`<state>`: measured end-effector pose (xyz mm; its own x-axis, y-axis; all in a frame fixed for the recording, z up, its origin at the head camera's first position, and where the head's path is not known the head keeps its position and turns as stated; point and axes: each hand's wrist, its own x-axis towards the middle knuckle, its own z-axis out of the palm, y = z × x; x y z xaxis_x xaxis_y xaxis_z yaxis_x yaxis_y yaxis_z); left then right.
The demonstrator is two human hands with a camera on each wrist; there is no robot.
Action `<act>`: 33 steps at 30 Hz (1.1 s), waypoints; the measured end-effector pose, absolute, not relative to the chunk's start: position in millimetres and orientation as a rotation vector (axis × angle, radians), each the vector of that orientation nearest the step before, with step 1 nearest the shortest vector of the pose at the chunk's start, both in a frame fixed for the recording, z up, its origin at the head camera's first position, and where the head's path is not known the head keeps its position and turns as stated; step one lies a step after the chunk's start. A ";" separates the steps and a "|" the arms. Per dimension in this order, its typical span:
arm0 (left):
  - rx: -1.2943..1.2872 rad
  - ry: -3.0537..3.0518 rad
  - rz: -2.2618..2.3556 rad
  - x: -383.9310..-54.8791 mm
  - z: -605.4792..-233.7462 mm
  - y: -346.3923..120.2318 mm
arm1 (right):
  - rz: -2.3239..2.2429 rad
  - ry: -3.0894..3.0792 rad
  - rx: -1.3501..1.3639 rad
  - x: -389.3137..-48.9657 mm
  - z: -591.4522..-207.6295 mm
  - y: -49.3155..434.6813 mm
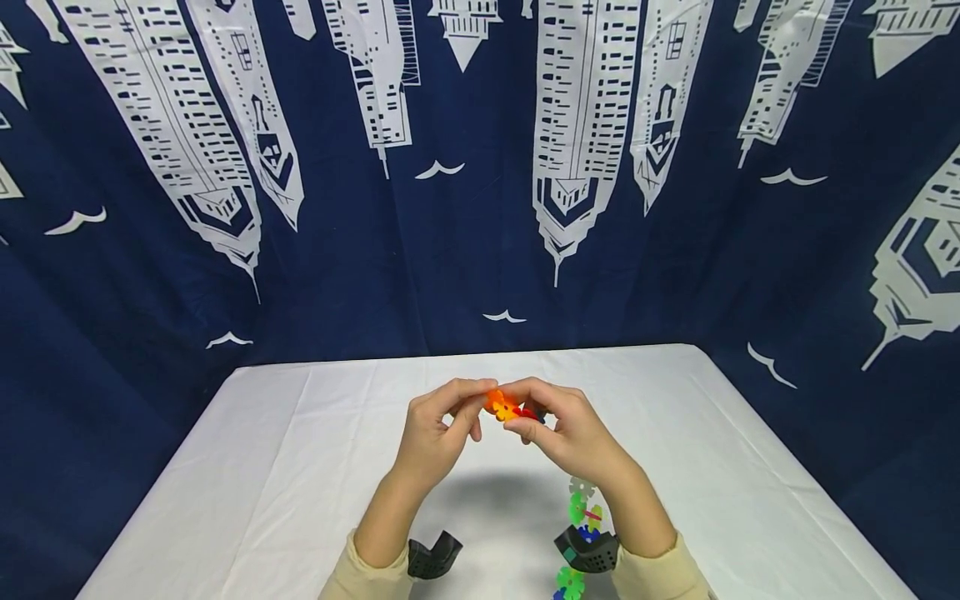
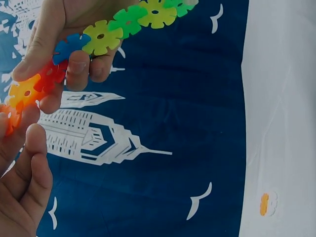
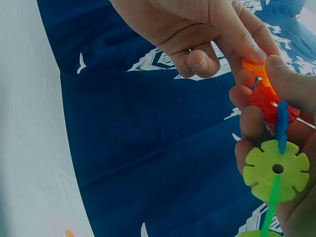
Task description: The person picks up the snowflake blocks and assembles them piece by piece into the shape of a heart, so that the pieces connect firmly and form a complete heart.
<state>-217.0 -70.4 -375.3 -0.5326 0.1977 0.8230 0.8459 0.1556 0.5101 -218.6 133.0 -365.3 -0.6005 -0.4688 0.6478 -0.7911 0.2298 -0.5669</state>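
Observation:
A chain of flower-shaped interlocking discs joins my two hands in front of me, above the table. My left hand pinches the orange disc at its end between thumb and fingertips. With thumb and fingers my right hand grips the neighbouring yellow-orange disc and red disc. Beyond them follow a blue disc, a yellow-green disc and a green disc, running past the right palm. Slots along the discs' rims hold them together at angles. Fingers partly hide the orange end.
A white cloth covers the table. More coloured discs, including a green disc, show below the right hand near its black wrist camera. A small orange piece lies beside a pale one. A navy curtain hangs behind.

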 end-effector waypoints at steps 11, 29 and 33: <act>-0.881 -1.874 -1.371 -228.2 -386.6 -72.2 | 1.319 -2.117 1.148 -222.7 -363.7 136.0; -0.340 -2.372 -1.572 -304.1 -459.9 -57.8 | 1.301 -2.121 1.039 -226.0 -366.2 144.9; -0.299 -2.477 -1.491 -321.1 -474.2 -55.4 | 1.302 -2.115 1.042 -226.5 -367.1 144.7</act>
